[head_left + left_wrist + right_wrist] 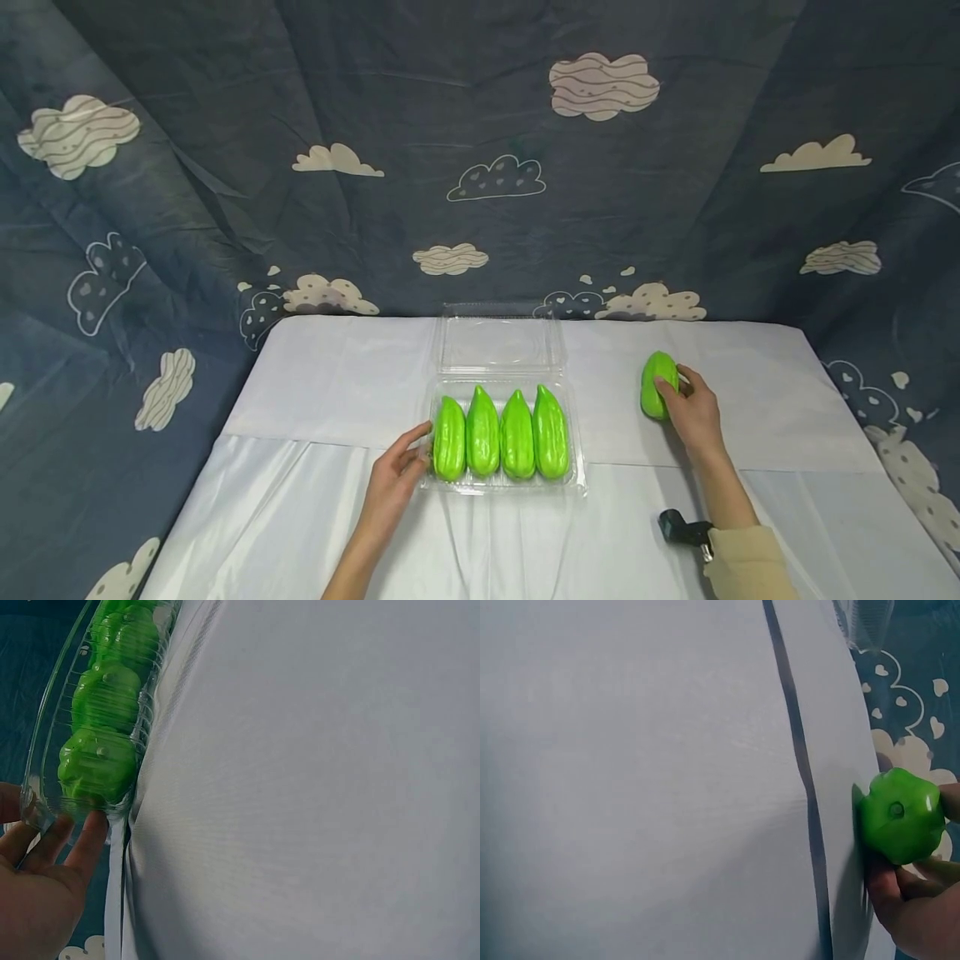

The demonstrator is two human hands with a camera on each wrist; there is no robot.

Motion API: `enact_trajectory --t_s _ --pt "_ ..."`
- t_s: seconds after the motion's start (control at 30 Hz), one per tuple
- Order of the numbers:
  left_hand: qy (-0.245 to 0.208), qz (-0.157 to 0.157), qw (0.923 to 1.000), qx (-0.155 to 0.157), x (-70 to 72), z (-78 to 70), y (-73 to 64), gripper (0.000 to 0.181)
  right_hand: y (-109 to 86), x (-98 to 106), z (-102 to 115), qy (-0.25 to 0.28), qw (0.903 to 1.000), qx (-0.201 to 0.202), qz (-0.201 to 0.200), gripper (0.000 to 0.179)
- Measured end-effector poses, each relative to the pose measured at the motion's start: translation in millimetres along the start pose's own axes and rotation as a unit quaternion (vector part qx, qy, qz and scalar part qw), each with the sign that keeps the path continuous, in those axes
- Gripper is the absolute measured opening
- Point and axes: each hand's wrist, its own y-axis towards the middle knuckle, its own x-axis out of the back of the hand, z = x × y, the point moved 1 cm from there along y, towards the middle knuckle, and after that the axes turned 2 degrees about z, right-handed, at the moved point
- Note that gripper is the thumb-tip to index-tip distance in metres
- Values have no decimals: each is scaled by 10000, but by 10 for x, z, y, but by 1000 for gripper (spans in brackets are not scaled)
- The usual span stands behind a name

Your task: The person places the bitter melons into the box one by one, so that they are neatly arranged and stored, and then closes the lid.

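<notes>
A clear plastic box [504,488] with its lid [495,343] folded back holds several glossy green bitter melons [483,433], lined up side by side with their pointed ends away from me. My left hand [393,475] is at the box's left side, fingertips touching its end wall, as the left wrist view also shows. Off to the right, my right hand [693,412] grips another bitter melon [657,383], thumb on the near side and fingers around the far side. Its lobed end with a small round stem mark faces the right wrist camera.
White cloth covers the table [330,383], with a seam across it. Behind and at both sides hangs a dark blue curtain [420,83] with cloud prints. A black camera mount [682,527] sticks out from the right wrist beside a beige sleeve [750,562].
</notes>
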Motion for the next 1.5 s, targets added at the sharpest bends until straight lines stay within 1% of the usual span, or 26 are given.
enact_trajectory --t_s 0.17,0.37,0.53,0.77,1.03,1.27,1.5 --pt "7 9 10000 27 -8 8 -3 48 -66 -5 -10 172 9998 -23 71 70" --pt "30 26 10000 44 -17 18 -5 48 -199 -39 12 224 9997 110 62 70" --pt "44 13 10000 48 -19 17 -7 48 -318 -70 47 377 9991 173 108 71" --pt "50 -10 10000 21 -14 15 -9 48 -484 -139 119 613 9978 102 240 71" --pt "58 -16 10000 79 -16 15 -17 48 -675 -221 166 744 9961 299 362 67" --pt "30 -24 10000 -4 -11 7 -15 47 -819 -256 180 850 9945 405 465 67" --pt "15 -59 9999 91 -2 9 -7 48 -955 -276 247 1313 9882 529 586 66"
